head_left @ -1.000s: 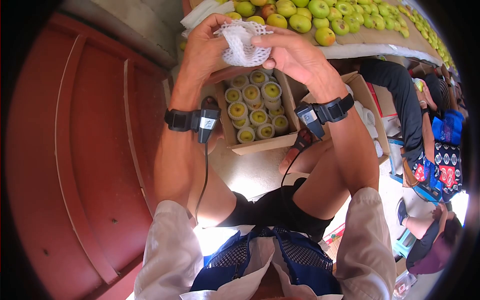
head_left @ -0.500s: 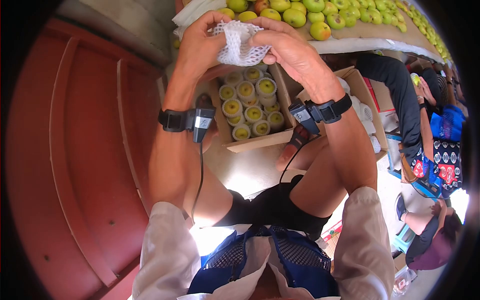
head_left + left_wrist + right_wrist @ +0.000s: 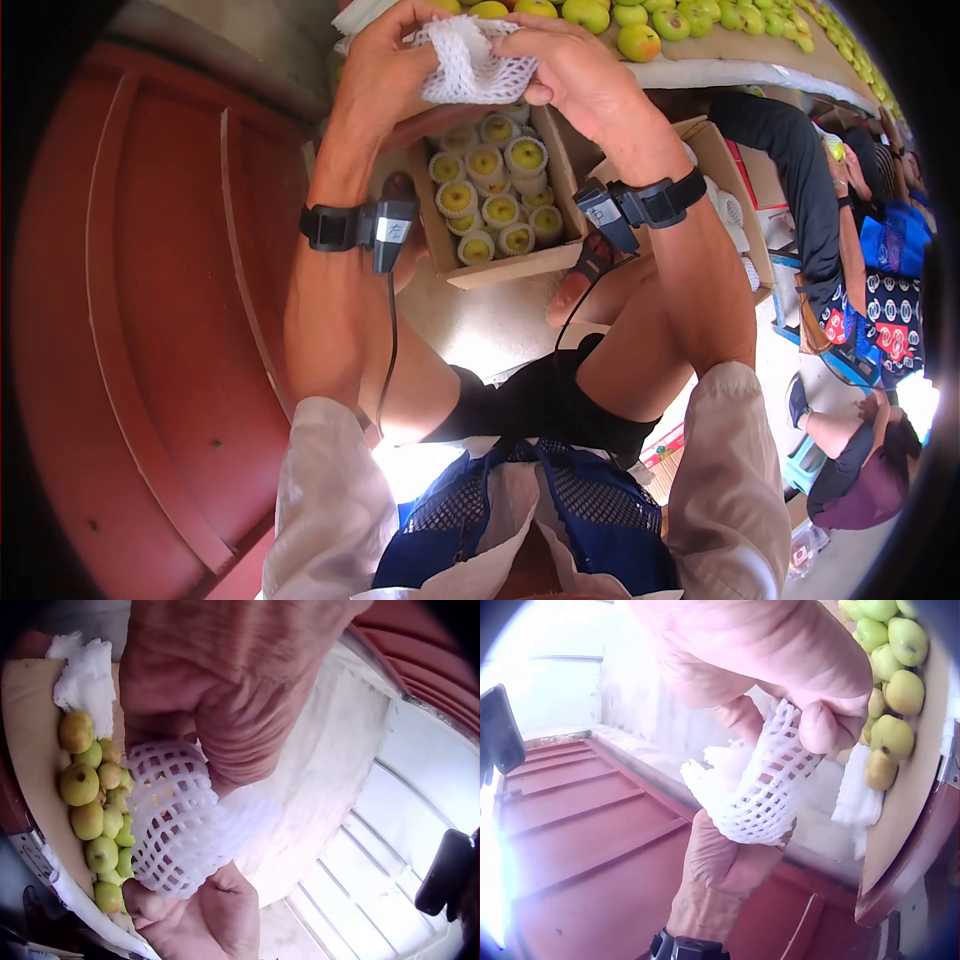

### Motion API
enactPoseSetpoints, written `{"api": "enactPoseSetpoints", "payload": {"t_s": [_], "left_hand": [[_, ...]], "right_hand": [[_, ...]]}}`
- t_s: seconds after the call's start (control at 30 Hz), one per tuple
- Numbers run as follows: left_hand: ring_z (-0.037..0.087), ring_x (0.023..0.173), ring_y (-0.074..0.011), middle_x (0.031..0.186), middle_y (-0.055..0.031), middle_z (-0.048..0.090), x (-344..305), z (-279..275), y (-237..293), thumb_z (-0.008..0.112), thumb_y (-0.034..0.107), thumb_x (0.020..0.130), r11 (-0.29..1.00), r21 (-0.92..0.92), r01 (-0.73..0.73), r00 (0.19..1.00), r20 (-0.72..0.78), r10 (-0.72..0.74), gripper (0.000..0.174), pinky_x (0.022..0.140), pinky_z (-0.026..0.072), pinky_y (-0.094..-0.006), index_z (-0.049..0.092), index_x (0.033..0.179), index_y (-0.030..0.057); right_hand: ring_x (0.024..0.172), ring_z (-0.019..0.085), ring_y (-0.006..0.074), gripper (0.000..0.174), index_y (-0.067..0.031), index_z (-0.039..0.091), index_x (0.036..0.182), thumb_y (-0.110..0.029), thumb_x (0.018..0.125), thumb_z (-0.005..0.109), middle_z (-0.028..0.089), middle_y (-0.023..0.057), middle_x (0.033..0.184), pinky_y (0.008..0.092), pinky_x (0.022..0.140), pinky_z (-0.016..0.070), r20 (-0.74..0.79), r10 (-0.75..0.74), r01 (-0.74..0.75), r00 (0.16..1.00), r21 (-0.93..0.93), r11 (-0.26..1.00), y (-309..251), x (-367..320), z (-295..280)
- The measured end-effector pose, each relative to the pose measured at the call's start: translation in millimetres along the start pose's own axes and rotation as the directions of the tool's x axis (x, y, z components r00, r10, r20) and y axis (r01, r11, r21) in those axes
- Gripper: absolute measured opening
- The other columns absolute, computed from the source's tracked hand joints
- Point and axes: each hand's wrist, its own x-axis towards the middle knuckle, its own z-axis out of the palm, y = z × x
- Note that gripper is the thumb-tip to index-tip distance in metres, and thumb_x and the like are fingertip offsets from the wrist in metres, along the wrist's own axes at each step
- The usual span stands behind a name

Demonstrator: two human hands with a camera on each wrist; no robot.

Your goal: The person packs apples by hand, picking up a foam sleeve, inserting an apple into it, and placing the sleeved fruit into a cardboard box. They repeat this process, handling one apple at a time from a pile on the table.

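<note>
A white foam fruit net point(image 3: 478, 80) is stretched between my two hands, over the carton of apples. My left hand point(image 3: 378, 85) grips its left edge, thumb at the opening. At the other side my right hand point(image 3: 588, 85) pinches the rim between thumb and fingers. Seen from the right wrist, the net point(image 3: 765, 799) gapes open toward the left, with a white folded layer inside. The left wrist view shows its mesh point(image 3: 169, 825) spanning from the left hand above to the right hand point(image 3: 210, 915) below.
Wrapped apples fill an open carton point(image 3: 510, 272) below the hands. Another carton point(image 3: 745, 190) beside it holds white nets. Loose apples point(image 3: 637, 43) lie on a cardboard-covered table point(image 3: 720, 72). A red panel point(image 3: 150, 300) stands at left; other people sit at right.
Both hands have shifted slightly up and left in the head view, still holding the foam net. The net's opening looks spread a little wider.
</note>
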Motion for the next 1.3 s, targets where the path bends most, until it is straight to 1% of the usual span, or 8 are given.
{"api": "enactPoseSetpoints", "payload": {"t_s": [0.2,0.3,0.33,0.4,0.43,0.57,0.9,1.3], "left_hand": [[0.063,0.079,-0.0084,0.09,-0.0009,0.065,-4,1,-2,0.069,-0.001,0.09,0.998,-0.055,0.009,1.0,0.009,-0.009,0.011,0.067,0.0537,-0.0244,0.061,0.096,0.0039],[0.062,0.078,-0.0078,0.088,-0.0001,0.064,-3,-1,-4,0.07,0.0,0.089,0.998,0.057,-0.026,0.998,0.05,0.023,0.012,0.065,0.0533,-0.0239,0.061,0.097,0.0044],[0.062,0.078,-0.0075,0.087,0.0003,0.064,-2,-1,-5,0.07,-0.001,0.089,0.999,0.04,-0.012,0.998,0.067,0.009,0.013,0.065,0.0531,-0.0236,0.061,0.096,0.0047],[0.062,0.078,-0.0069,0.086,0.0012,0.064,-2,-1,-10,0.07,-0.002,0.088,1.0,0.011,0.028,0.994,0.102,-0.029,0.014,0.065,0.0528,-0.0231,0.06,0.095,0.0052],[0.065,0.088,-0.0103,0.097,-0.0046,0.067,-2,-4,-17,0.065,0.013,0.097,0.98,0.195,-0.025,0.991,0.132,-0.001,0.012,0.071,0.0541,-0.0252,0.063,0.105,0.0038],[0.066,0.095,-0.0133,0.111,-0.006,0.066,-7,3,-10,0.065,0.002,0.089,0.879,0.473,-0.066,0.994,0.111,0.015,0.024,0.082,0.0542,-0.0273,0.062,0.113,0.0004],[0.06,0.117,-0.0201,0.124,-0.0116,0.061,-8,-5,0,0.064,0.02,0.096,0.929,-0.304,0.209,0.97,0.185,-0.158,0.037,0.105,0.0477,-0.0365,0.057,0.124,-0.0034],[0.059,0.12,-0.0221,0.124,-0.0115,0.062,-15,-4,-1,0.07,0.012,0.09,0.876,-0.367,0.312,0.932,0.296,-0.208,0.044,0.109,0.047,-0.0402,0.054,0.128,-0.0038]], "right_hand": [[0.073,0.059,0.0066,0.025,-0.0007,0.063,0.117,-0.007,0.094,0.057,0.066,0.0029,0.094,0.0203,0.051,0.0383,0.037,0.018,-0.021,0.999,0.085,0.996,3,1,3],[0.075,0.06,0.008,0.027,0.0004,0.062,0.119,-0.014,0.096,0.06,0.066,0.0045,0.096,0.0221,0.056,0.043,0.02,0.039,-0.038,0.999,-0.066,0.997,3,0,5],[0.073,0.05,0.0026,0.031,-0.0021,0.063,0.119,-0.015,0.091,0.062,0.063,-0.0022,0.092,0.0198,0.054,0.0317,-0.017,-0.017,0.012,1.0,-0.233,0.972,13,5,-6],[0.074,0.05,0.0013,0.031,-0.0024,0.063,0.119,-0.016,0.091,0.062,0.063,-0.003,0.091,0.0187,0.053,0.0324,-0.044,-0.005,-0.012,0.999,-0.389,0.921,11,4,-4],[0.072,0.05,0.0027,0.032,-0.0014,0.064,0.116,-0.018,0.089,0.063,0.063,-0.0022,0.09,0.0196,0.053,0.0331,-0.06,-0.01,-0.015,0.998,-0.407,0.913,11,3,-2],[0.067,0.049,0.0052,0.033,0.0006,0.066,0.109,-0.024,0.087,0.067,0.062,-0.0006,0.085,0.0219,0.052,0.0344,-0.112,0.0,-0.054,0.994,-0.481,0.875,16,5,-1],[0.077,0.058,0.0076,0.026,-0.0009,0.062,0.116,-0.011,0.092,0.062,0.066,0.0024,0.098,0.0218,0.053,0.0372,-0.133,-0.005,0.002,0.991,-0.028,1.0,-9,2,-5],[0.076,0.055,0.0083,0.021,-0.0029,0.061,0.111,-0.012,0.092,0.061,0.064,0.0014,0.094,0.0235,0.055,0.0353,-0.187,-0.049,0.056,0.981,0.037,0.998,3,10,-6]]}}
